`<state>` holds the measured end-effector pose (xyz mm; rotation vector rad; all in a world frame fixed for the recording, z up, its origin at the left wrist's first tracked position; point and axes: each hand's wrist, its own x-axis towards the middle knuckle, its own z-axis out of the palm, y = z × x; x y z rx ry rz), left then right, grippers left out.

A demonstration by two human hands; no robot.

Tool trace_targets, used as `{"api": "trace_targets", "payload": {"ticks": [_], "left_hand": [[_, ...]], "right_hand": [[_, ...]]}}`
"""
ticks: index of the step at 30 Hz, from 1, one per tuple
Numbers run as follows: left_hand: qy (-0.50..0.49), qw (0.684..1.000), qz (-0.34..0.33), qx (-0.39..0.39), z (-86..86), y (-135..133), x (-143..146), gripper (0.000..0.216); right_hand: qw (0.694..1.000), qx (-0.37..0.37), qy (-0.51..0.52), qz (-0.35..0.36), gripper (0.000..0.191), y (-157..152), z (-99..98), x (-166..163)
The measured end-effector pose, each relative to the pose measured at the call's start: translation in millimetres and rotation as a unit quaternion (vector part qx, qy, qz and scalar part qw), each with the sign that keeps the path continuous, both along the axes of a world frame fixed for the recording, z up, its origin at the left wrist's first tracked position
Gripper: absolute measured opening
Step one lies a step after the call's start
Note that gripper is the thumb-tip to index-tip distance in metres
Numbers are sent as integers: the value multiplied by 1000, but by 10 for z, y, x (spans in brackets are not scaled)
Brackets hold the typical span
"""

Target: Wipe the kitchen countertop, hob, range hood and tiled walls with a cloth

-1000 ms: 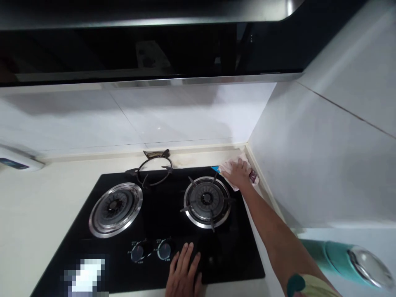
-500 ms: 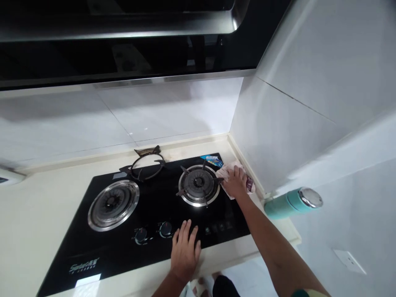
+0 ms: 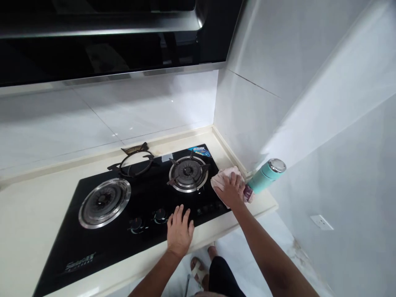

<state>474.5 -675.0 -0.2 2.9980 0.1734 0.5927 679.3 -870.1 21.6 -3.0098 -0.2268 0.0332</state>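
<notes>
My right hand (image 3: 231,192) is closed over a folded pink cloth (image 3: 219,178), pressing it onto the right edge of the black gas hob (image 3: 151,187) and the counter beside it. A dark purple patch of the cloth shows to the right of the fingers. My left hand (image 3: 180,231) lies open and palm down on the hob's front edge, fingers apart and near the control knob (image 3: 160,216). The right burner (image 3: 188,171) has its pan support in place. Over the hob's back edge rests a loose pan support (image 3: 121,166), behind the bare left burner (image 3: 105,203).
A turquoise flask (image 3: 262,179) with a silver lid stands by the right wall, close to the cloth. The range hood (image 3: 123,53) hangs low over the hob. A cream counter (image 3: 40,198) surrounds the hob, and a wall socket (image 3: 321,222) is at the right.
My right hand has drawn the cloth along the hob's right side toward the front, nearer the flask. My left hand stays at the front edge. The view has shifted to the right.
</notes>
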Motion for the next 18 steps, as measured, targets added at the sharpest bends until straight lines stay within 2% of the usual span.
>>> {"api": "trace_targets", "payload": {"ticks": [6, 11, 15, 18], "left_hand": [[-2, 1000, -7, -13, -27, 22, 13, 40], [-10, 1000, -10, 13, -17, 11, 18, 39], [-4, 1000, -3, 17, -12, -5, 14, 40], [6, 1000, -2, 5, -13, -15, 8, 41]], "right_hand": [[999, 0, 9, -33, 75, -235, 35, -475], [999, -20, -18, -45, 59, -453, 57, -836], [1000, -16, 3, 13, 50, -819, 44, -1183], [994, 58, 45, 79, 50, -1172, 35, -1457]]}}
